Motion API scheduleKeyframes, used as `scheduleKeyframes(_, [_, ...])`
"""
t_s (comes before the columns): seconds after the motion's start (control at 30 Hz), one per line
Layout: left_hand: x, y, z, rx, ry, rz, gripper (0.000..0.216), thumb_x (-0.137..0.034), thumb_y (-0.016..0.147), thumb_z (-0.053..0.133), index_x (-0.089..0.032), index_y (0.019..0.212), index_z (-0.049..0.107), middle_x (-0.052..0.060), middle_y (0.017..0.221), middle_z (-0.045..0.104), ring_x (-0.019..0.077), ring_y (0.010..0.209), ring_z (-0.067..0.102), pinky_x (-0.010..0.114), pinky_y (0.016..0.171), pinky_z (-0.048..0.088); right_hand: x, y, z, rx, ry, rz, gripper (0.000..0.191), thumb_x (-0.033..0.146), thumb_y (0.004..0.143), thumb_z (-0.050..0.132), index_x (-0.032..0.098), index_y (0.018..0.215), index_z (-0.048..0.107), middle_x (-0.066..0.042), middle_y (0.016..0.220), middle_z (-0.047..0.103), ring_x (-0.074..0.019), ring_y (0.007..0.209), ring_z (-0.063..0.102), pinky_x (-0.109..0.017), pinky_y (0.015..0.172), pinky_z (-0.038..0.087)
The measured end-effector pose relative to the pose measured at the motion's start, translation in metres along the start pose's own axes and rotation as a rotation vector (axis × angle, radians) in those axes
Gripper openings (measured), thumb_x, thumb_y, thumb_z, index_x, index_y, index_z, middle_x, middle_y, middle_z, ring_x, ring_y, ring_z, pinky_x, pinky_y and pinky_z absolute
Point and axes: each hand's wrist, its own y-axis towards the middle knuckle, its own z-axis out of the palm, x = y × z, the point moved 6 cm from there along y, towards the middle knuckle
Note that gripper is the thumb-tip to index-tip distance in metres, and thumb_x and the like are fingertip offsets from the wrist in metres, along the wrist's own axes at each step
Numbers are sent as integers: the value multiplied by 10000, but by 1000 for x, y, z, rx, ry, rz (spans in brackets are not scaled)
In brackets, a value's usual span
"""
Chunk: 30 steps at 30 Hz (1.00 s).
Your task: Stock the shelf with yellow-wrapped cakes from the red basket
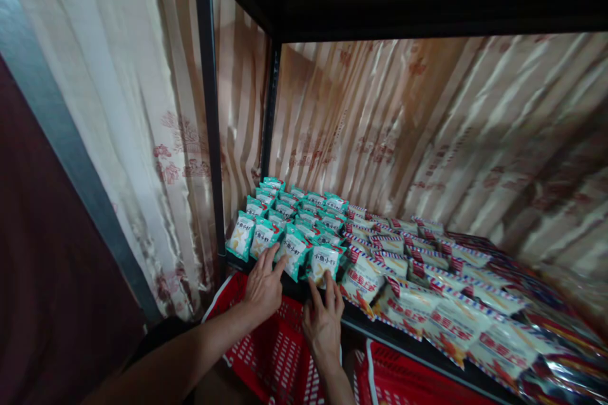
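Observation:
Several small teal snack packets lie in rows at the left end of a black shelf. My left hand reaches up to the front row, fingers apart, its fingertips touching a teal packet. Beside it my right hand is raised with fingers spread, its tips on the front teal packet at the shelf's edge. Neither hand grips anything. To the right lie rows of red, white and blue snack packets.
A red plastic basket sits below the shelf under my hands, another red basket to its right. Striped beige curtains hang behind and beside the shelf. A black upright post stands left; a dark shelf board overhead.

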Motion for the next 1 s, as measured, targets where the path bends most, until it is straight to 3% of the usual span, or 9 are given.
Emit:
scheduleKeyframes(0.07, [14,-5,-4,-52,4,-88,598,-14,718,398,-141,1302,428,112,1452,242,274,1325,226,438,1082,278,1,0,0,-2,-3,-6,436,147,822,402,218,1241,495,-46,1517,125,-318,1315,224,-531,976,377])
scheduleKeyframes(0.17, [31,-10,0,-26,12,-180,612,-9,709,398,-97,1314,406,140,1434,267,279,1309,262,415,1077,290,3,1,1,-10,-3,-12,427,148,821,402,207,1234,488,-58,1514,130,-320,1313,228,-535,975,375])
scheduleKeyframes(0.33, [34,-4,13,90,-10,-181,609,-25,717,405,-93,1322,402,131,1462,247,279,1341,212,413,1090,276,4,0,3,-35,10,-16,443,154,814,406,210,1250,464,-68,1512,136,-318,1320,216,-538,972,374])
scheduleKeyframes(0.63, [40,-4,3,23,38,-96,571,-22,718,400,-106,1281,456,129,1401,313,256,1302,280,394,1075,315,4,2,2,-66,-7,-16,451,195,821,420,222,1270,450,-64,1513,135,-322,1318,222,-551,986,343])
scheduleKeyframes(0.77, [30,-10,5,47,23,12,576,-43,752,387,-172,1313,420,100,1397,303,261,1296,272,408,1052,339,8,4,2,-84,-43,1,431,198,822,425,228,1251,466,-67,1508,145,-330,1319,223,-557,982,334])
scheduleKeyframes(0.9, [8,-11,16,157,0,142,643,-45,741,407,-250,1348,356,68,1411,296,252,1298,269,416,1031,358,10,6,2,-86,-62,27,438,182,825,412,223,1260,445,-87,1495,177,-327,1318,229,-554,970,340])
scheduleKeyframes(1.0, [-2,-6,26,244,16,148,697,-36,712,432,-258,1364,326,70,1442,262,260,1312,258,413,1035,347,10,6,2,-89,-75,39,440,180,823,416,223,1261,439,-94,1497,168,-331,1318,224,-553,963,342])
